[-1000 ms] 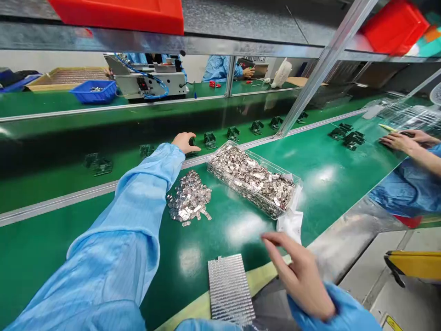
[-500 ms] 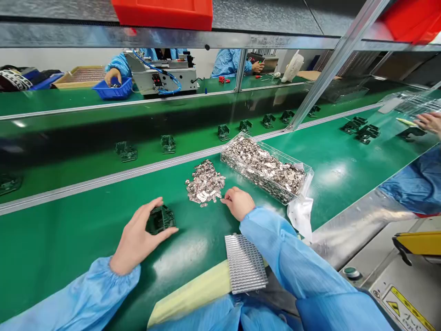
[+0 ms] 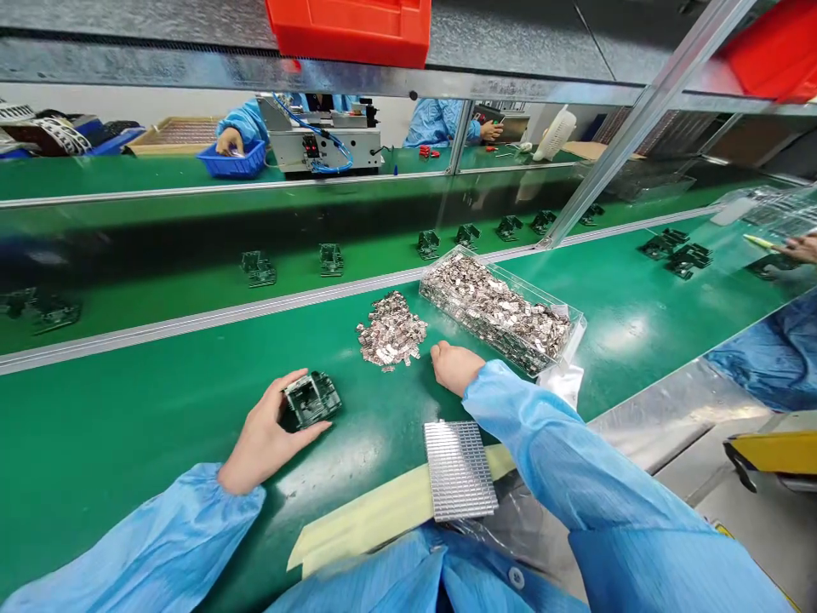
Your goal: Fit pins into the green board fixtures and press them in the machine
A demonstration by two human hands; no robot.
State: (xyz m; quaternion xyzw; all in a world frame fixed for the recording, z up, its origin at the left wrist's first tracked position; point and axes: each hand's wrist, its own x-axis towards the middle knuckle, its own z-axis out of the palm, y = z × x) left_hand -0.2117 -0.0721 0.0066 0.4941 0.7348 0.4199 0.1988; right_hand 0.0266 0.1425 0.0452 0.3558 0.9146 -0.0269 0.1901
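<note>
The sole view is head-worn, looking forward and down from close above the smooth, glossy green counter (image 3: 146, 409), with the long grey metal shelf (image 3: 159, 70) crossing its top and the white boxy machine (image 3: 363, 148) farther off.

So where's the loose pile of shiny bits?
In the head view, the pile lies near the middle, just left of the clear box and the right hand.

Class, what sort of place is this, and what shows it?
Most likely a factory assembly line, perhaps for electronics. Similar dark green parts stand spaced along a long green strip, a clear tray holds a mass of small metal pieces, and people in blue sleeves work at neighbouring benches.
</note>
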